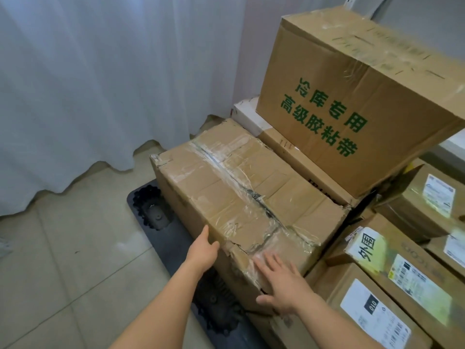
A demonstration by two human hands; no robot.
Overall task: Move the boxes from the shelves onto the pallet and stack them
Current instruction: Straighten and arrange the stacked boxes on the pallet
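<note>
My left hand flat against the near left corner of the battered, tape-wrapped brown cardboard box, my right hand spread open on its near edge, box sitting on the black plastic pallet.

Your taped box is brown cardboard, dented and torn along its near edge, wrapped in wrinkled clear tape over the top seam; it lies flat on the black pallet, long side running away from you toward the curtain. Just behind and to its right, the green-lettered box sits higher on the stack, tilted toward you, its clear-taped top facing up and right. To your right, the labelled boxes lie packed close together, each bearing white stickers, one with handwritten characters.
</note>
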